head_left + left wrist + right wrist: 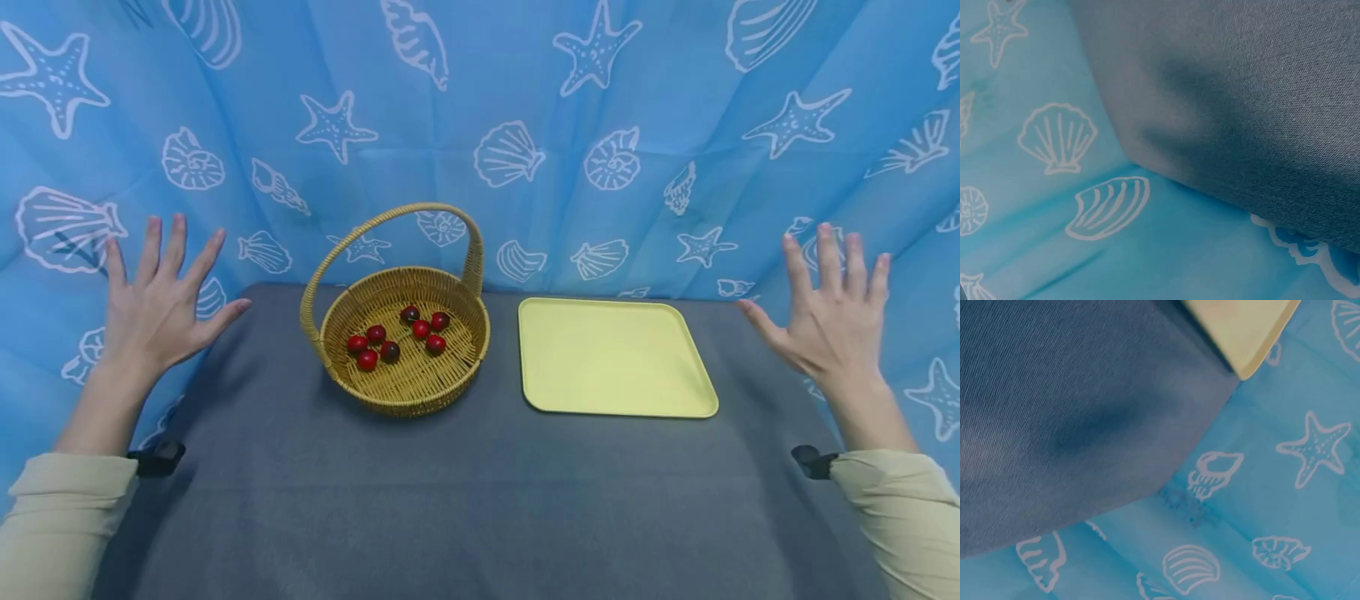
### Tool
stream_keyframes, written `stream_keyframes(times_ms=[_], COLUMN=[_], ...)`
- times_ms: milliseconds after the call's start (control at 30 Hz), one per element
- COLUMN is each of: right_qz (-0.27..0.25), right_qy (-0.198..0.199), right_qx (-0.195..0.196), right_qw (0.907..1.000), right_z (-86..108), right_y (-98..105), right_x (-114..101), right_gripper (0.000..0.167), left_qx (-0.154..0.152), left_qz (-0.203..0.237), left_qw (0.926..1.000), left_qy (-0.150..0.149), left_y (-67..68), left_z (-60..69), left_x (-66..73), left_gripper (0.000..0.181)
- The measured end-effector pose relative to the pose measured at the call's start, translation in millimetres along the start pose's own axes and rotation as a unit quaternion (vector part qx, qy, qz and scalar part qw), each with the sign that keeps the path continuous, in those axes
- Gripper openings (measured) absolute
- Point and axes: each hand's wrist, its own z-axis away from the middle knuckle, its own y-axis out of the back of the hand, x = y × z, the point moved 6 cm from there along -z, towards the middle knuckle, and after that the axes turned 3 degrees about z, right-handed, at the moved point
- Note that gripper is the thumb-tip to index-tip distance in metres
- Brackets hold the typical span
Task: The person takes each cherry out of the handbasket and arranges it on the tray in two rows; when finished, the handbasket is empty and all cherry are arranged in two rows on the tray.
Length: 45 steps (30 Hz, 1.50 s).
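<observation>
In the head view my left hand [157,312] is raised at the table's left side, fingers spread and straight, holding nothing. Opposite it, my right hand [832,321] is held up past the right side with its fingers spread too, touching nothing. Nearest the left hand stands a round wicker basket [405,404] with a tall arched handle. Several dark red cherries [367,359] lie inside it in two loose groups. A pale yellow rectangular tray [615,358] lies flat to the basket's right, closer to the right hand. Neither hand appears in the wrist views.
A dark grey cloth covers the table [480,517]. Behind it and at both sides hangs a blue curtain [525,100] printed with white shells and starfish. A dark wrist strap device [159,458] sits at the left sleeve, another [812,461] at the right.
</observation>
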Motion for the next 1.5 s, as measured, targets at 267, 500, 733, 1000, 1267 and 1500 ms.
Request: stream_keyframes(times_ms=[267,500,733,1000,1267,1500], right_qz=[-0.052,-0.139,-0.274,-0.368,-0.454,-0.479], right_qy=[0.043,0.058,0.050,0.077,0.106,0.161], right_qx=[0.054,0.039,-0.013,-0.072,-0.179,-0.258], right_qw=[0.9963,0.9878,0.9603,0.9238,0.8664,0.8234], right_z=[-2.9,-9.8,-13.0,-24.0,-37.8,-51.7], right_y=[2.8,-2.5,-13.2,-20.5,-26.5,-28.0], right_x=[-33.6,-73.8,-125.0,-184.5,-244.9,-290.6], right_gripper=[0.103,0.080,0.067,0.044,0.020,0.012], left_qx=[0.005,-0.039,-0.052,-0.080,-0.109,-0.100], left_qz=[0.058,0.211,0.337,0.419,0.474,0.521], left_qw=[0.9979,0.9681,0.9295,0.8956,0.8613,0.8268], left_qy=[0.027,0.129,0.142,0.127,0.147,0.187], left_y=[6.0,2.0,-1.6,-7.3,-21.1,-35.3], left_z=[14.4,38.5,61.7,76.3,92.5,101.9], left_x=[10.9,28.7,58.8,104.6,146.1,166.2], left_gripper=[0.086,0.048,0.034,0.021,0.018,0.026])
